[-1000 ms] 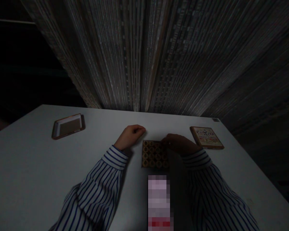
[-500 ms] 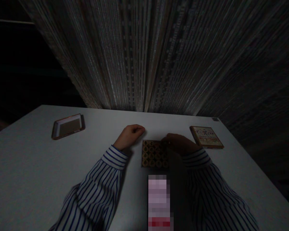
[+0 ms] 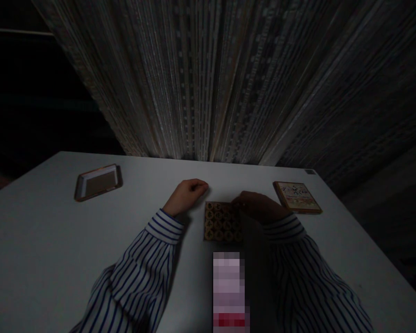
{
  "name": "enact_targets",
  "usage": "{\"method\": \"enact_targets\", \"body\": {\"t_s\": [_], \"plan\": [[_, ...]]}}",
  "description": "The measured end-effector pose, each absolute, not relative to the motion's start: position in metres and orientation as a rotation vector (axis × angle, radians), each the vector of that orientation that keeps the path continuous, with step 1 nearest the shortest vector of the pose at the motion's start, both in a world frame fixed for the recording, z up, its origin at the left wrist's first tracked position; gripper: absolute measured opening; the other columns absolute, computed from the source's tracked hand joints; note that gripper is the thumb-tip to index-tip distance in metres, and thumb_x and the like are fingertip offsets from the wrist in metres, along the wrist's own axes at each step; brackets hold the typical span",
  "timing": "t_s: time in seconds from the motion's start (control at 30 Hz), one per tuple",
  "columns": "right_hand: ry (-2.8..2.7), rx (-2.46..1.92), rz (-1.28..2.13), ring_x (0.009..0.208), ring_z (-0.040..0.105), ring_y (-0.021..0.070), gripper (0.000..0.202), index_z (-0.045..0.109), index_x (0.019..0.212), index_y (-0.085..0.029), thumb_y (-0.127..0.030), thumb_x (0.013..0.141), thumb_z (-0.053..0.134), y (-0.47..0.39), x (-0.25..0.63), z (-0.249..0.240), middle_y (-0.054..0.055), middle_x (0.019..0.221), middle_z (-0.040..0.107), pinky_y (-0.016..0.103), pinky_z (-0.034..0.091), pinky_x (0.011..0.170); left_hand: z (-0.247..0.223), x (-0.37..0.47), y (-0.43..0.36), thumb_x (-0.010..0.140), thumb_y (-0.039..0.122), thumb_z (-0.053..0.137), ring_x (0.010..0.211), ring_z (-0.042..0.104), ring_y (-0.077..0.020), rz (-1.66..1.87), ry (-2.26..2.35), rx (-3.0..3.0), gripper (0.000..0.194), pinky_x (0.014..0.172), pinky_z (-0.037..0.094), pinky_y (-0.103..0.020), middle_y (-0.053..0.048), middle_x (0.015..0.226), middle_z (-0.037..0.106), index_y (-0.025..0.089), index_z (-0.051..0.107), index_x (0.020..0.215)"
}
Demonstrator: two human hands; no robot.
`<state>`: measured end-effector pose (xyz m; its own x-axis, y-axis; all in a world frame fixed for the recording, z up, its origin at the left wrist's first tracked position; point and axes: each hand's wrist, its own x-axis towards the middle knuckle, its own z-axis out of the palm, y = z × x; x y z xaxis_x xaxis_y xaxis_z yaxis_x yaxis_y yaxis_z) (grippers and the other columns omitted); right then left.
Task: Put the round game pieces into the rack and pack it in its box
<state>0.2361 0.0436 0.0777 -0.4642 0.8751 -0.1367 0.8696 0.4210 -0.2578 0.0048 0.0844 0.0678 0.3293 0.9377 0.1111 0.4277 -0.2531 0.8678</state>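
A: Dim room. Grey-brown striped fabric curtain (image 3: 194, 92) behind, plain white rectangular table (image 3: 72, 245) in front. What's moved?

B: Next to nothing over the last second. Both my hands and the box sit where they did. I read that as a pause or very fine finger work; no visible progress on the pieces.

A: Box?

B: Shallow dark-edged rectangular box (image 3: 204, 222), flat on the table between my forearms, packed with rows of round tan wooden-looking pieces (image 3: 218, 225) with dark markings.

A: Grip?

B: Right hand (image 3: 260, 206) is at the box's far right corner, fingers bent. Too dark there, can't tell if it's pinching a piece. Left hand (image 3: 186, 194) is loosely curled on the table just beyond the box's left side; nothing seen in it, but I can't rule out something hidden.

A: Obstacles?

B: My right hand and its shadow mask the right-hand pieces. Pixelated pink-and-red patch (image 3: 227, 282) on the near side, unreadable. Shallow tray with brown rim and white walls (image 3: 100, 184) far left, flat brown-edged panel with colourful print (image 3: 298, 196) right; both well clear.
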Motion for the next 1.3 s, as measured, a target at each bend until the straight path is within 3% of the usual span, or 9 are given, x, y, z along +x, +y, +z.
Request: {"method": "enact_targets", "body": {"t_s": [0.37,0.57,0.8,1.17,1.3], "plan": [[-2.521,-1.532,0.102,0.083,0.057,0.0156,0.022,0.061,0.094,-0.018,-0.02,0.087,0.04,0.047,0.238,0.079,0.007,0.09,0.062,0.027,0.042,0.071,0.075,-0.007,0.085,0.07,0.032,0.054,0.054,0.055,-0.0129,0.89,1.198,1.713,0.024,0.053,0.044,-0.025,-0.001,0.06,0.06,0.012,0.062,0.079],[-2.436,-1.411,0.066,0.081,0.057,0.0158,0.026,0.061,0.096,-0.019,-0.025,0.088,0.037,0.047,0.235,0.08,0.007,0.088,0.062,0.028,0.042,0.072,0.085,-0.022,0.088,0.068,0.034,0.055,0.07,0.059,-0.0165,0.947,1.3,1.85,0.023,0.066,0.045,-0.027,-0.005,0.073,0.066,0.013,0.063,0.073],[-2.357,-1.353,0.023,0.079,0.058,0.0159,0.029,0.063,0.092,-0.018,-0.029,0.089,0.036,0.043,0.224,0.091,0.007,0.086,0.065,0.028,0.043,0.073,0.085,-0.037,0.091,0.07,0.036,0.053,0.071,0.061,-0.0175,0.96,1.365,1.909,0.025,0.066,0.046,-0.027,-0.006,0.075,0.068,0.014,0.064,0.074],[-2.439,-1.391,0.008,0.08,0.058,0.0164,0.025,0.063,0.09,-0.017,-0.025,0.087,0.039,0.058,0.193,0.094,0.007,0.085,0.066,0.027,0.038,0.072,0.063,-0.044,0.099,0.074,0.03,0.052,0.078,0.063,-0.0204,0.661,1.437,2.162,0.026,0.07,0.046,-0.028,-0.009,0.087,0.069,0.017,0.068,0.09],[-2.469,-1.426,-0.004,0.075,0.058,0.016,0.023,0.063,0.086,-0.017,-0.022,0.086,0.041,0.056,0.19,0.09,0.005,0.079,0.065,0.027,0.036,0.068,0.055,-0.043,0.099,0.072,0.037,0.056,0.081,0.061,-0.022,0.568,1.444,2.292,0.033,0.072,0.045,-0.029,-0.011,0.092,0.067,0.017,0.067,0.096]]}}
